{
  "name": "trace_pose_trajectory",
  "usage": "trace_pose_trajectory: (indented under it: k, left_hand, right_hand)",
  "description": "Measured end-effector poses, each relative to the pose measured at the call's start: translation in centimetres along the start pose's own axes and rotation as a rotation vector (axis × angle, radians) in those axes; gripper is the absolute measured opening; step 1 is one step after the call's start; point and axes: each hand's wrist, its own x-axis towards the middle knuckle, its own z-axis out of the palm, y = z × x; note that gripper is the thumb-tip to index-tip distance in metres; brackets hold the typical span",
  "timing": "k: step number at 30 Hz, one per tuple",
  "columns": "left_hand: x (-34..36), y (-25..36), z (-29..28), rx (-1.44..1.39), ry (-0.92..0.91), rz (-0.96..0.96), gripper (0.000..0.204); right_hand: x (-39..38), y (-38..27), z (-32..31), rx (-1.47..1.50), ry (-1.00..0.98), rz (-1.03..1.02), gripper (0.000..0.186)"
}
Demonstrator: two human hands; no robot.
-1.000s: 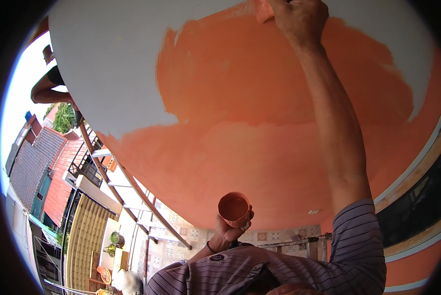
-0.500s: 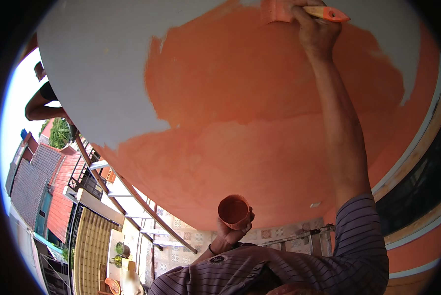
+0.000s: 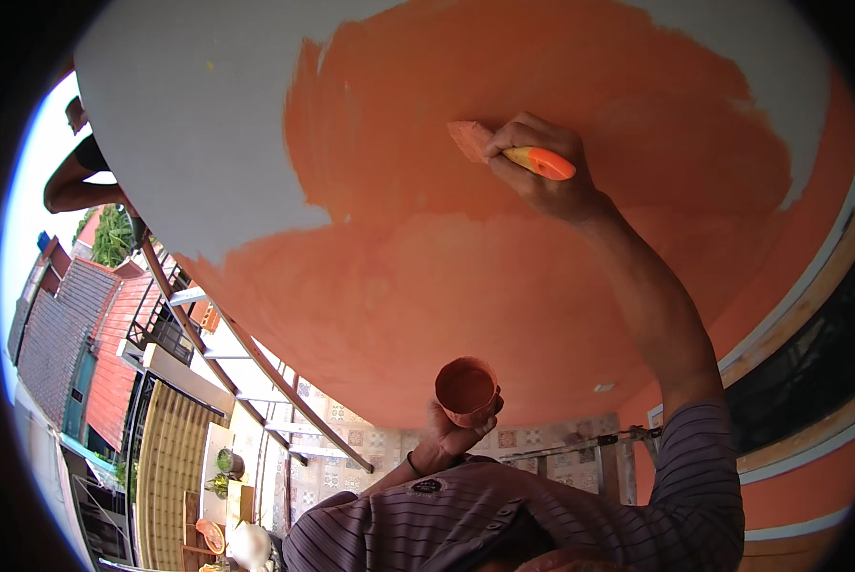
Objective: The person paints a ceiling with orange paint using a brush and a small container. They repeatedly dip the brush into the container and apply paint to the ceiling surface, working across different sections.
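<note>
I see right hand (image 3: 563,198) gripping flat, yellow-and-orange-handled paintbrush (image 3: 542,162), now dropped nearer round, orange-smeared cup (image 3: 461,418) | left hand (image 3: 454,438) clasps cup | brush above cup, over orange-coated wall (image 3: 427,276); grey uncoated stretches (image 3: 189,153) remain farther from cup

Right grip (image 3: 555,195) on paintbrush (image 3: 546,164) before part-orange wall (image 3: 427,296), left grip (image 3: 458,439) around cup (image 3: 466,389).
</note>
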Motion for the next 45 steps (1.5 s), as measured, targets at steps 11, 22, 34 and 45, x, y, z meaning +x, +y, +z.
trace_pose_trajectory:
  k: [11, 22, 34, 45]
  left_hand:
    - [-0.2, 0.7, 0.8, 0.03, -0.042, 0.063, 0.061]
    - [-0.7, 0.7, 1.5, 0.006, 0.011, 0.118, 0.062]
    - [-2.0, 0.0, 2.5, 0.152, 0.002, 0.235, 0.063]
    - [-4.2, 1.5, 2.0, 0.061, 0.047, 0.243, 0.057]
  right_hand:
    - [-0.8, -1.5, 9.2, 0.135, -0.066, -0.111, 0.017]
    - [9.6, -0.9, 12.4, -0.662, 0.269, -0.407, 0.014]
    - [-0.2, -6.5, 22.3, 0.062, -0.271, -0.151, 0.012]
    - [-1.0, 3.1, -2.1, -0.023, 0.658, 0.177, 0.009]
